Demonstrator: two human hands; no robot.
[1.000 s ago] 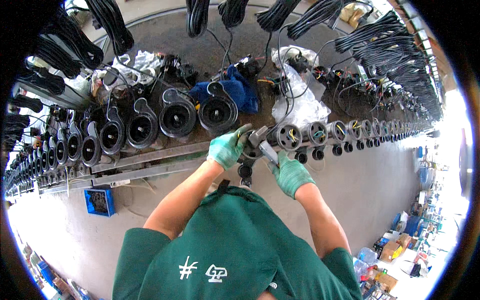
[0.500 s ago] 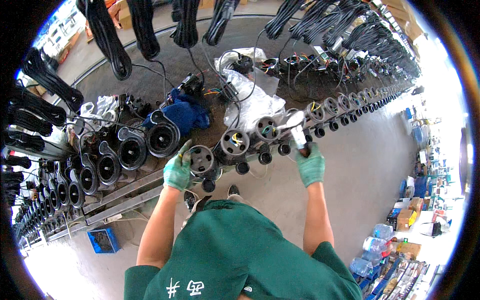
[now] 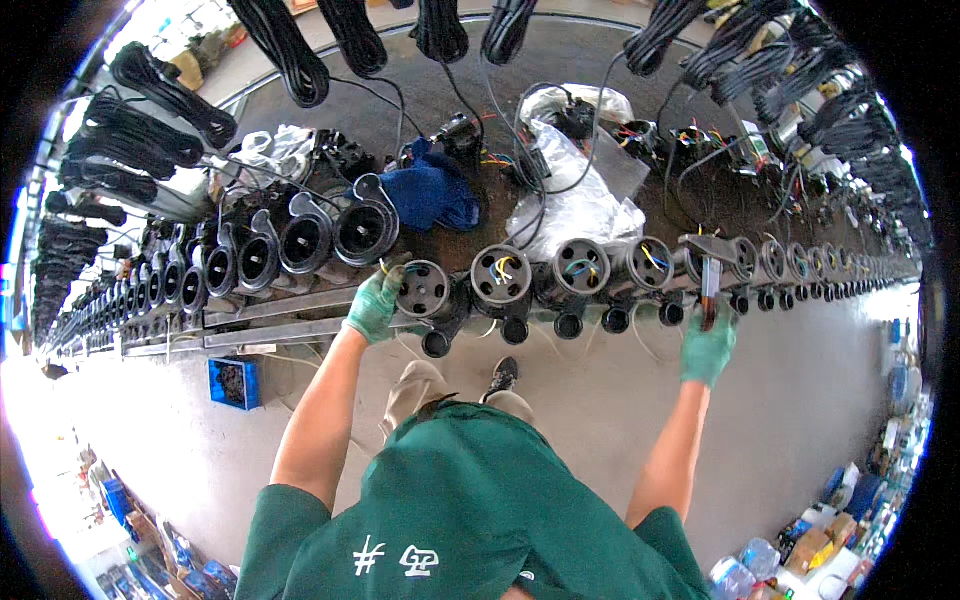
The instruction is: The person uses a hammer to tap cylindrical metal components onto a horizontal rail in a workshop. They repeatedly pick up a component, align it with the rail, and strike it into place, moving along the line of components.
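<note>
A round black plastic housing (image 3: 424, 289) with holes in its face stands at the edge of the bench, a short pipe opening below it. At its left rim is my left hand (image 3: 375, 305), in a green glove, fingers closed against the side. Out to the right, my gloved right hand (image 3: 708, 345) is closed round the brown handle of a hammer (image 3: 711, 280). Its metal head lies over the row of housings, partly covering one. Between my hands stand several more housings, among them one with yellow and white wires (image 3: 501, 274) and one with blue wires (image 3: 581, 267).
Black scroll-shaped housings (image 3: 366, 232) line up to the left. Behind are a blue cloth (image 3: 430, 190), white plastic bags (image 3: 575, 205) and loose motor parts. Bundled black cables (image 3: 440, 35) hang overhead. A blue crate (image 3: 234, 384) stands on the floor at left.
The view has turned, shifting the scene. My right hand and the hammer have moved right along the row. The left hand stays at the same housing.
</note>
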